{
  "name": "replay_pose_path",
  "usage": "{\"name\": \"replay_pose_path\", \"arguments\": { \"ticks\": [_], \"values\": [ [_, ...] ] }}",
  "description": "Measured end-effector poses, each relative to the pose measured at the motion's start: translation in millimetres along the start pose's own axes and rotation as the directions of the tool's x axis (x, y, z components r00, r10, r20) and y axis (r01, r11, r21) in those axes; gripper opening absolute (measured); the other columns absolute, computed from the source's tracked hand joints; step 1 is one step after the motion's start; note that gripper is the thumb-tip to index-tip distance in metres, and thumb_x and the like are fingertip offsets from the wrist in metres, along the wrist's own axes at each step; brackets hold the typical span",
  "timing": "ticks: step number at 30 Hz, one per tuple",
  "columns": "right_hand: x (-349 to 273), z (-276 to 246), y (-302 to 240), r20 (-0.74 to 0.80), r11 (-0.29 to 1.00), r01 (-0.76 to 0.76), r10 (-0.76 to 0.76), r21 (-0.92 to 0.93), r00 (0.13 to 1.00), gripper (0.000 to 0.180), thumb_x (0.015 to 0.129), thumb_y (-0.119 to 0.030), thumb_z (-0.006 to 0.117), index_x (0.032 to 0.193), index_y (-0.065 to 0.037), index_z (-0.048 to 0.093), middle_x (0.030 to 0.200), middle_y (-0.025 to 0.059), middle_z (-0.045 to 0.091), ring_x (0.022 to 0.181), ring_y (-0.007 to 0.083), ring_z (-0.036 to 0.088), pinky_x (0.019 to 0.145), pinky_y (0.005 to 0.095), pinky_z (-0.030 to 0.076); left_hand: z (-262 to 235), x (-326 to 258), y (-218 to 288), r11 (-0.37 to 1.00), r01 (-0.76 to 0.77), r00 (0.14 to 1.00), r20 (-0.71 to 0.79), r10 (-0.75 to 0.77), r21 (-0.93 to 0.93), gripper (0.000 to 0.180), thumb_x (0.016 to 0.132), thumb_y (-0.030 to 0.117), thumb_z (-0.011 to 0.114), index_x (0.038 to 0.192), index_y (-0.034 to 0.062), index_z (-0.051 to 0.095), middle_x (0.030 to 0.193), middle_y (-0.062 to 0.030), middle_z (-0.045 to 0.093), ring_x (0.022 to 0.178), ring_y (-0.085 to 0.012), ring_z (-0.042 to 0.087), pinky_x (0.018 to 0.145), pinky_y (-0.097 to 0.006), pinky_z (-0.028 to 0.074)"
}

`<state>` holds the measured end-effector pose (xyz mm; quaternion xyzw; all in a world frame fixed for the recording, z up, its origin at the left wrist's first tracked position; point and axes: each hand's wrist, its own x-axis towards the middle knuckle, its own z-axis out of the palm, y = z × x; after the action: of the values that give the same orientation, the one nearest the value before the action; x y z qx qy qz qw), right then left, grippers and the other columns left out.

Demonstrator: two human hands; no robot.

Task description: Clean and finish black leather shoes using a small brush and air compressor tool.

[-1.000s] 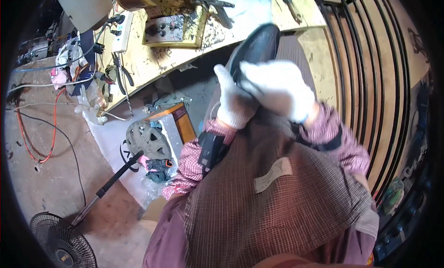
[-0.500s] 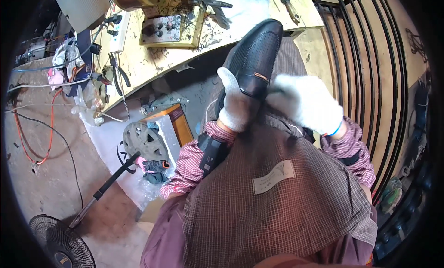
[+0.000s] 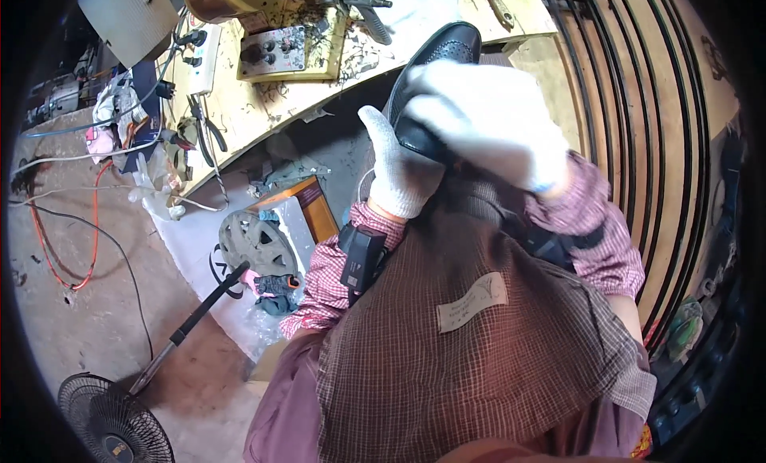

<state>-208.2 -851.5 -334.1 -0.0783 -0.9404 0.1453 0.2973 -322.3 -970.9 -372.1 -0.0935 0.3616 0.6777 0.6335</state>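
A black leather dress shoe (image 3: 453, 44) points toe-away from me above my lap, its toe reaching to the bench edge. My left hand (image 3: 403, 176), in a white knit glove, is closed around its heel end from the left, with the thumb sticking up and the other fingers hidden beneath. Across the upper lies my right hand (image 3: 503, 120), also in a white glove and smeared by motion. Its fingers are too blurred to read, and it hides the metal trim and much of the shoe's right side.
On the yellow workbench (image 3: 239, 116) stand a knobbed control box (image 3: 273, 52), a power strip (image 3: 205, 60), pliers (image 3: 206, 136) and a brush (image 3: 496, 6). A black metal rack (image 3: 630, 104) runs along the right. A fan (image 3: 112, 419) stands at lower left; cables trail nearby.
My right hand has swept left and up from beside the shoe onto its upper, covering the metal trim. The left hand keeps its hold on the shoe.
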Motion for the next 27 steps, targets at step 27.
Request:
{"name": "replay_pose_path", "arguments": {
  "ticks": [27],
  "values": [
    [-34, 23, -27, 0.273, 0.843, -0.43, 0.352, 0.323, 0.895, 0.019, 0.088, -0.023, 0.071, 0.1, -0.009, 0.07, 0.084, 0.014, 0.07, 0.071, 0.0314, 0.07, 0.063, 0.036, 0.057, -32, 11, 8, 0.99, -0.117, 0.99, 0.065, 0.122, -0.077, 0.106, 0.085, 0.085, 0.04, 0.146, -0.0017, 0.039, 0.142, -0.0196, 0.051, 0.128, -0.0336, 0.052, 0.111, -0.047, 0.04]
  ]
}}
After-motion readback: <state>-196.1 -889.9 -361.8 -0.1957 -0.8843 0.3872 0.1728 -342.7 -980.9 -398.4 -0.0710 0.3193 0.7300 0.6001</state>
